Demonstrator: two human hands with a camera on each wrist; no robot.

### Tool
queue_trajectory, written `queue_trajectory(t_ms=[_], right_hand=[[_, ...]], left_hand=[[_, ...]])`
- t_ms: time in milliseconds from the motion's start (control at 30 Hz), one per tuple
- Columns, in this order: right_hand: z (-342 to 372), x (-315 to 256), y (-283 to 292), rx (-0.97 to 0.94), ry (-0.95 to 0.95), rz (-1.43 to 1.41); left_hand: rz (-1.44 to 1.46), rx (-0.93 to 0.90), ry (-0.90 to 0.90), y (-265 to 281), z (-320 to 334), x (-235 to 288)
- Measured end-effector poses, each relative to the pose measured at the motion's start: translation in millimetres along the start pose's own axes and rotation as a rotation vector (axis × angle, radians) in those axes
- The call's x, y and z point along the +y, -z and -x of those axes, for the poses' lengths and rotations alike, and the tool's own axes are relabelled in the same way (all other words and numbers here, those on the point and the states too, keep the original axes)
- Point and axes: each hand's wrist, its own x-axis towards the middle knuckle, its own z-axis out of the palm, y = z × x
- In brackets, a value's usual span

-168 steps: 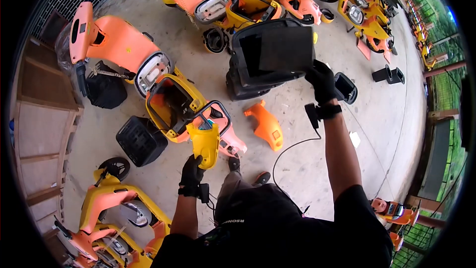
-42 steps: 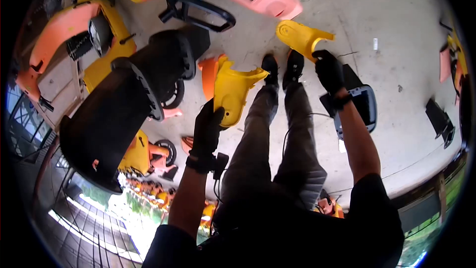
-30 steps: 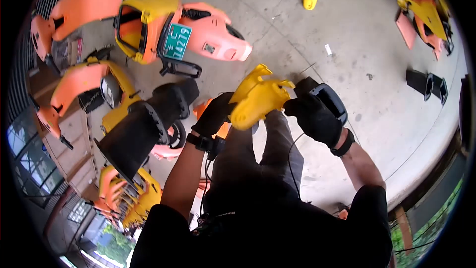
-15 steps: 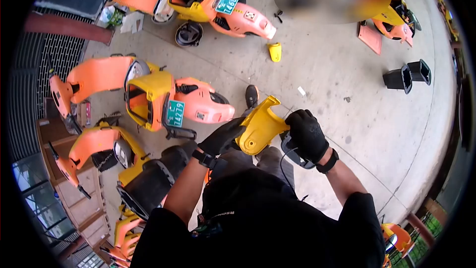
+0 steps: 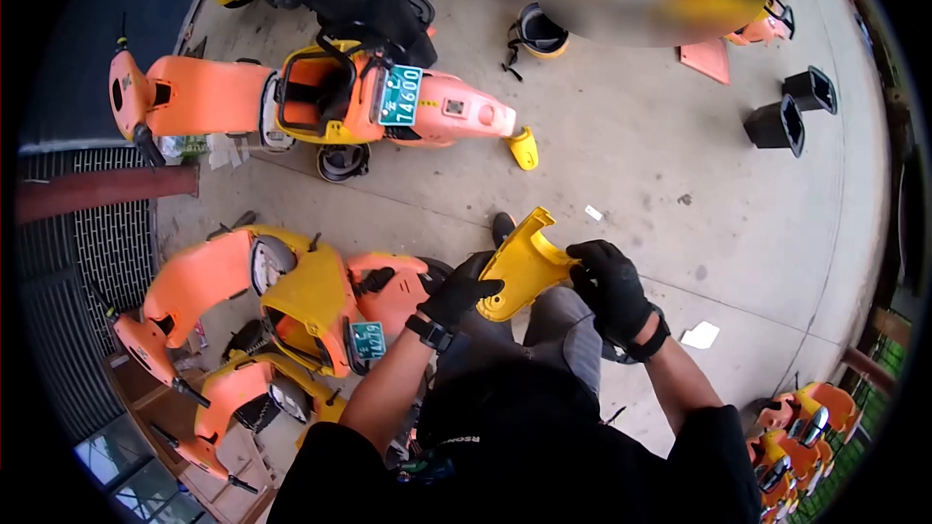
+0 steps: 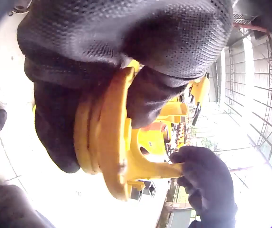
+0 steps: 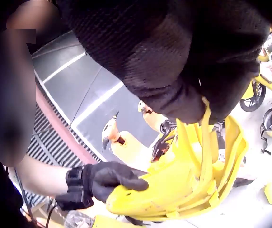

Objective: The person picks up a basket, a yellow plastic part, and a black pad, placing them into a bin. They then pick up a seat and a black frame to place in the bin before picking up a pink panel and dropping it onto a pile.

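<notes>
Two yellow shells [image 5: 525,266], separate moments ago, are seemingly nesting between a gripping left hand [image 5: 458,293] and pinching right hand [image 5: 614,293], likely handling as one.

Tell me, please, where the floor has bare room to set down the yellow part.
In the head view, the floor is bare between the black bins and the white sheet, also between bins and small white scrap. The left side is crowded, with scooters parked close together.

Concrete floor [image 5: 738,223] supports several orange-and-yellow scooters [image 5: 204,102], two black bins [image 5: 774,128], a small yellow part [image 5: 525,149] and a white sheet [image 5: 700,335].
</notes>
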Motion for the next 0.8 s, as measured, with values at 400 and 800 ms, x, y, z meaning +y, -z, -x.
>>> queue_trajectory(t_ms=[400, 800], right_hand=[[-157.5, 247.7, -62.0, 0.100, -0.283, 0.132], [-344.1, 484.1, -293.8, -0.130, -0.247, 0.428]], left_hand=[[0.184, 0.351, 0.163, 66.7, -20.5, -0.3], [0.321, 0.872, 0.401, 90.2, -67.2, -93.1]])
